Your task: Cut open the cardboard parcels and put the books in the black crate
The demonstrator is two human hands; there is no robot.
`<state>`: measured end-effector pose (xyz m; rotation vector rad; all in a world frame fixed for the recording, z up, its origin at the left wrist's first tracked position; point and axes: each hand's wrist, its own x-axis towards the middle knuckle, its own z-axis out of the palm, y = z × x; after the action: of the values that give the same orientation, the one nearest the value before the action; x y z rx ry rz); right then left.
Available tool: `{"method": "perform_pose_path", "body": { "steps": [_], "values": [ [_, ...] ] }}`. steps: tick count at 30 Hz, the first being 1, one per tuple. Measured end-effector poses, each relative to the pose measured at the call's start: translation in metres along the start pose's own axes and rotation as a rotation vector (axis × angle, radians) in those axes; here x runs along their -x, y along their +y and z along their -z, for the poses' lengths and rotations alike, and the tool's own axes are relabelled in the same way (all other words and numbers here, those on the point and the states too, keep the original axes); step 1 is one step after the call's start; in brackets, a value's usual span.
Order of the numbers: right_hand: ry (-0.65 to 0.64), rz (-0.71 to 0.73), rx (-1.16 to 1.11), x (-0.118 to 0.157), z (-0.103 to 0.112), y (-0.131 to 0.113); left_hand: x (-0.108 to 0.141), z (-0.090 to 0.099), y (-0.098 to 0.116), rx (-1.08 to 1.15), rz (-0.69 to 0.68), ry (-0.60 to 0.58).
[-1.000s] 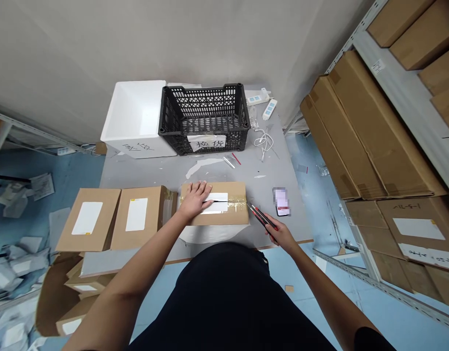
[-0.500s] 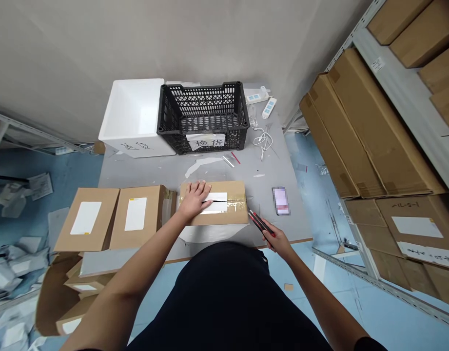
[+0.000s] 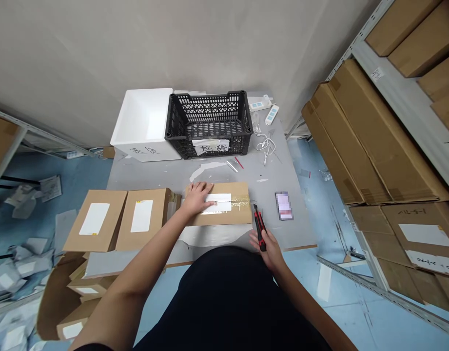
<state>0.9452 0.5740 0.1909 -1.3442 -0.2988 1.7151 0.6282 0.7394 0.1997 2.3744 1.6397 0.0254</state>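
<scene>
Taped cardboard box lay on the grey table, with the left hand spread flat on top. Just beside the box's end, the right hand gripped a red-and-black utility knife.

- black plastic crate at the back of the grey table, with a paper label with Chinese characters on the front
- white foam box right beside it
- two power strips and a white cable off to the right
- two taped cardboard boxes with white labels, side by side
- some pixelated slip lying flat
- big brown cartons on metal shelving
- loose papers all over the blue floor
</scene>
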Motion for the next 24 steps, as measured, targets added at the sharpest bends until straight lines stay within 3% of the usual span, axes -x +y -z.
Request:
{"method": "perform_pose_path", "body": {
  "steps": [5,10,12,15,18,21,24],
  "values": [
    [0.015,0.186,-0.071,-0.036,-0.044,-0.006,0.0,0.011,0.012,0.022,0.105,-0.043],
    [0.045,0.427,0.197,-0.093,-0.066,-0.052,0.024,0.003,0.042,0.112,0.267,-0.073],
    [-0.01,0.481,0.296,-0.118,-0.076,-0.071,0.039,-0.006,0.059,0.187,0.329,-0.081],
    [-0.156,0.456,0.41,-0.149,-0.099,-0.094,0.063,-0.017,0.088,0.301,0.345,-0.073],
    [-0.334,0.298,0.465,-0.168,-0.125,-0.108,0.077,-0.018,0.104,0.382,0.252,-0.074],
    [-0.356,0.24,0.482,-0.17,-0.133,-0.115,0.066,-0.006,0.088,0.364,0.259,0.001],
    [-0.22,0.34,0.449,-0.148,-0.104,-0.108,0.033,0.009,0.045,0.29,0.314,0.143]
  ]
}}
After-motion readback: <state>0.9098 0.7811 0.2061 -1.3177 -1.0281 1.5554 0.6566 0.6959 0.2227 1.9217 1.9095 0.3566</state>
